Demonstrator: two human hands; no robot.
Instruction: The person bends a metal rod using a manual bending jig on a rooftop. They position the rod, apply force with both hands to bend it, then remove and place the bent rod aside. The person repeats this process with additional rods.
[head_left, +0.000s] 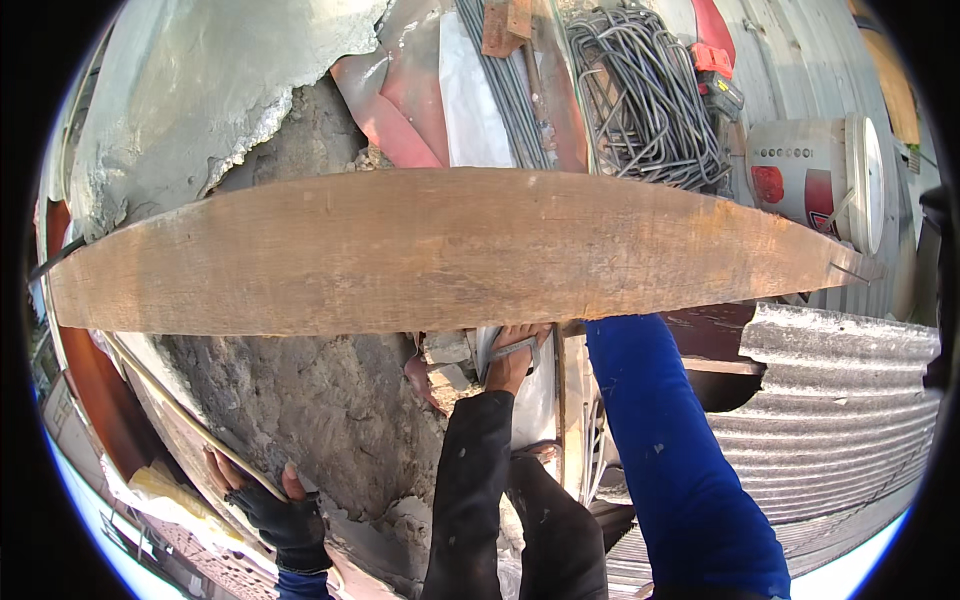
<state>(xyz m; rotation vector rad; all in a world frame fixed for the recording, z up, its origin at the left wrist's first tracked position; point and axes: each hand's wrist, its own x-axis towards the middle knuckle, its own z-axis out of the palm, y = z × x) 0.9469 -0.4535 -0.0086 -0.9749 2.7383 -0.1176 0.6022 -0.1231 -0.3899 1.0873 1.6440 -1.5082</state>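
Note:
A long brown wooden board [440, 255] spans the picture from left to right, close in front of me. My right arm, in a blue sleeve [680, 450], reaches up to the board's lower edge on the right. The right hand is hidden behind the board, so its grip does not show. At the lower left, my left hand [280, 520], in a black fingerless glove, has its thumb and fingers apart. It is beside a thin pale rod or hose [195, 425] along the rough concrete edge, and I cannot tell whether they touch.
Below the board are my dark-trousered legs [470, 490] and a sandalled foot [510, 365]. Broken concrete [320, 400] lies left, corrugated sheeting [830, 400] right. Beyond the board are bent steel bars [650, 95], a cordless tool battery [722, 97] and a white bucket [815, 165].

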